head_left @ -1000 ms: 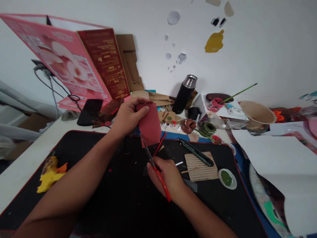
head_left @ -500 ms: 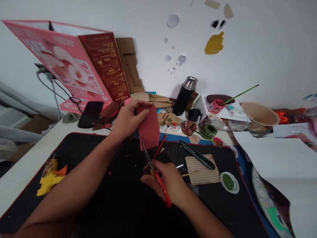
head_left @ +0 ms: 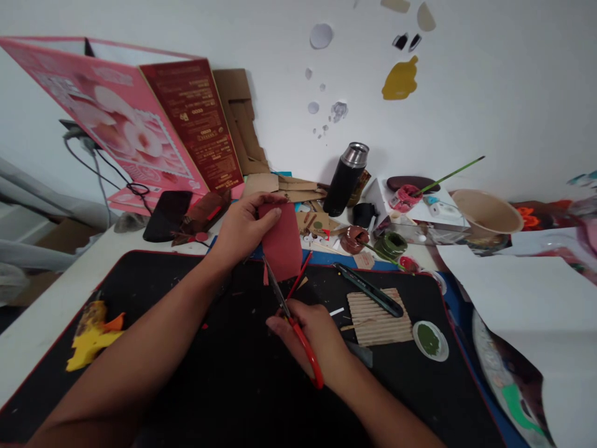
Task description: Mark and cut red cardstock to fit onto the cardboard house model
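Observation:
My left hand (head_left: 247, 225) pinches a piece of dark red card (head_left: 282, 242) between thumb and fingers, holding it upright above the black mat. In my right hand (head_left: 317, 339) is a pair of red-handled scissors (head_left: 305, 351), with some fingers hidden behind the handles. The blades reach up to the card's lower left edge and look nearly closed. A narrow red strip hangs beside the blade tips at that edge. Just right of the card lies a thin red stick (head_left: 300, 274) on the mat.
On the black mat (head_left: 224, 373) lie a yellow glue gun (head_left: 91, 339), a dark utility knife (head_left: 368, 289), corrugated cardboard (head_left: 377, 326) and a dish of green paint (head_left: 430, 340). Behind stand a black flask (head_left: 345, 183), open paint jars (head_left: 390, 246) and a pink box (head_left: 140, 124).
The scissor blades have closed further at the card's lower left edge, and a narrow strip there now stands apart from the card. Both hands stay almost in place; the view has shifted slightly.

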Demonstrator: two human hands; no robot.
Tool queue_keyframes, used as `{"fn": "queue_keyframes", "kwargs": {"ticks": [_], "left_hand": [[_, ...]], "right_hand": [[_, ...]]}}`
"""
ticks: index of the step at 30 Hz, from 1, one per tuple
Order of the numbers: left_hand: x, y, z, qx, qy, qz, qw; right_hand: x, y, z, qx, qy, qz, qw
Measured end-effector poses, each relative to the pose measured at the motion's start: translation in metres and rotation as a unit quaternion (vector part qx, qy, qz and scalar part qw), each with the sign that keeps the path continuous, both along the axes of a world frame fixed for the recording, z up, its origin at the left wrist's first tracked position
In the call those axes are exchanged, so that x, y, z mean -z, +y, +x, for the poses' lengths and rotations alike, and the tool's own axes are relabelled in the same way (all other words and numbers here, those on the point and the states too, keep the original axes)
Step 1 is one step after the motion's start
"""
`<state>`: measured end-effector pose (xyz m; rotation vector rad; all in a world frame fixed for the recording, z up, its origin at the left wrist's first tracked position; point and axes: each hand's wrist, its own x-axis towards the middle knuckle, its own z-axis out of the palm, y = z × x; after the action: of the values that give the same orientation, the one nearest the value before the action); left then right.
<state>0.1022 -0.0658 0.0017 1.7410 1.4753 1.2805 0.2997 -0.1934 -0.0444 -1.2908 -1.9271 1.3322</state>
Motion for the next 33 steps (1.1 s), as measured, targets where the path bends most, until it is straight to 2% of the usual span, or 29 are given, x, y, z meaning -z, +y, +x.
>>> {"fn": "queue_keyframes", "kwargs": {"ticks": [10, 14, 19, 23, 25, 29, 33], "left_hand": [[0.001, 0.000, -0.001, -0.001, 0.002, 0.001, 1.000], [0.001, 0.002, -0.005, -0.010, 0.005, 0.004, 1.000], [-0.010, 0.003, -0.014, -0.018, -0.047, -0.002, 0.999], [-0.018, 0.004, -0.019, -0.006, -0.082, -0.007, 0.997], [-0.020, 0.005, -0.021, 0.012, -0.077, -0.010, 0.997], [-0.021, 0.006, -0.029, 0.064, -0.059, -0.014, 0.996], [-0.024, -0.002, -0.043, 0.076, -0.043, -0.035, 0.996]], "right_hand": [[0.006, -0.002, -0.003, 0.004, -0.018, 0.029, 0.999], [0.010, -0.007, -0.006, -0.015, -0.020, 0.049, 0.998], [0.014, -0.010, -0.008, -0.044, -0.015, 0.083, 0.995], [0.007, -0.005, -0.009, -0.072, -0.034, 0.080, 0.994], [0.002, -0.004, -0.012, -0.087, -0.076, 0.098, 0.989], [-0.011, -0.006, -0.024, -0.159, -0.207, 0.155, 0.953], [-0.030, -0.007, -0.041, -0.272, -0.315, 0.185, 0.890]]}}
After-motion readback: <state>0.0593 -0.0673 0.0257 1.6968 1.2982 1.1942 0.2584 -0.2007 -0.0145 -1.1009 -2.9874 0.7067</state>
